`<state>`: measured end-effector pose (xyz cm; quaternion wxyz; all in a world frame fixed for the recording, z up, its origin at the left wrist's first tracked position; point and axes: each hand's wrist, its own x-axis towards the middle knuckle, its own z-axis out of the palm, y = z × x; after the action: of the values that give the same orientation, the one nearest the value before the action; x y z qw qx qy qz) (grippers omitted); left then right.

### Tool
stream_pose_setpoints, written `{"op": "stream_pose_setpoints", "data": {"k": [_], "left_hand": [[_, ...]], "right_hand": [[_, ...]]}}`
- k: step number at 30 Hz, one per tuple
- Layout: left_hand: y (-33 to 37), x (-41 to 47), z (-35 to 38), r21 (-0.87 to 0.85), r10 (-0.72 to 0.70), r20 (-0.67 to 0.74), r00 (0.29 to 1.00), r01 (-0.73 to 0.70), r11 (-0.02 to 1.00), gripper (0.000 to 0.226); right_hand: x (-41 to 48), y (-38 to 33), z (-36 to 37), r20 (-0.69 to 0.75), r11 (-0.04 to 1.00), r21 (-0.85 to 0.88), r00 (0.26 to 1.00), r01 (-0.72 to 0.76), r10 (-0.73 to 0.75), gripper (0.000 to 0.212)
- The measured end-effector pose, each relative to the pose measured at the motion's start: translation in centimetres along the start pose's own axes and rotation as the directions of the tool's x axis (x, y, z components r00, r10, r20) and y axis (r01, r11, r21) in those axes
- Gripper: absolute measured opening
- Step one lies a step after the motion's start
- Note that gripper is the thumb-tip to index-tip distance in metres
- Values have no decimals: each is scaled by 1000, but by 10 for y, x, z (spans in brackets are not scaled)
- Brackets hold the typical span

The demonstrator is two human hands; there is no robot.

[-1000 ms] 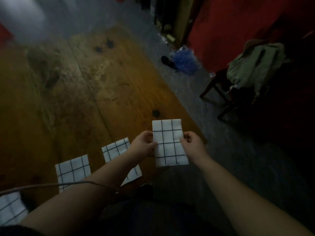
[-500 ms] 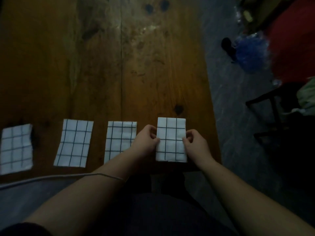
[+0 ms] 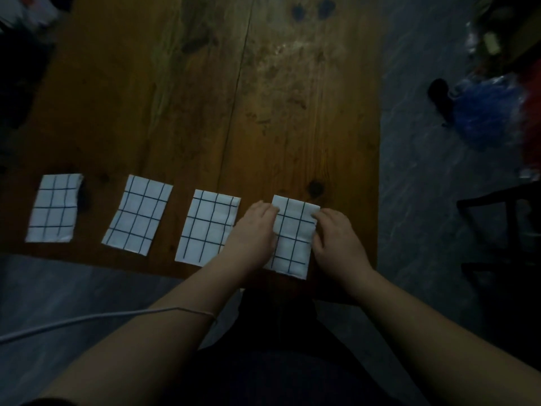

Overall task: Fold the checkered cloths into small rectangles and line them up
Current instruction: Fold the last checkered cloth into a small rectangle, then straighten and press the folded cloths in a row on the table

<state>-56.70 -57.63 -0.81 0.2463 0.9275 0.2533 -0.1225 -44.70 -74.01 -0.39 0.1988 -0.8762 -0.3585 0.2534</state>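
Soft, light and likely to spring open, the folded checkered cloth (image 3: 292, 247) lies at the worktop's (image 3: 263, 112) front edge near its right corner, pinched on its long sides by the left grip (image 3: 254, 230) and right grip (image 3: 336, 238), probably the steadiest holds.

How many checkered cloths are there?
4, in a row on the table: leftmost cloth, second cloth, third cloth, and rightmost cloth, held by the left hand and right hand. Others may lie out of view.
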Motion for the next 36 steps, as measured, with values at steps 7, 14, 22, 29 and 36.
{"op": "stream_pose_setpoints", "data": {"k": [7, 14, 22, 29, 36], "left_hand": [[-18, 30, 36, 211, 146, 163, 976, -179, 961, 74], [-32, 31, 49, 288, 169, 211, 963, -226, 931, 75], [-30, 15, 28, 131, 174, 181, 968, -199, 971, 72], [-41, -33, 30, 24, 183, 183, 966, -190, 981, 72], [-43, -46, 36, -34, 111, 165, 980, -106, 994, 68]], "right_hand": [[18, 1, 43, 168, 937, -346, 986, 49, 10, 71], [17, 5, 56, 152, 910, -415, 987, 14, 54, 75], [-4, -9, 45, 24, 988, -116, 994, -104, 107, 72], [-30, -24, 49, 17, 970, 19, 970, -243, 243, 61], [-29, -31, 55, 84, 970, 7, 967, -241, 240, 63]]}}
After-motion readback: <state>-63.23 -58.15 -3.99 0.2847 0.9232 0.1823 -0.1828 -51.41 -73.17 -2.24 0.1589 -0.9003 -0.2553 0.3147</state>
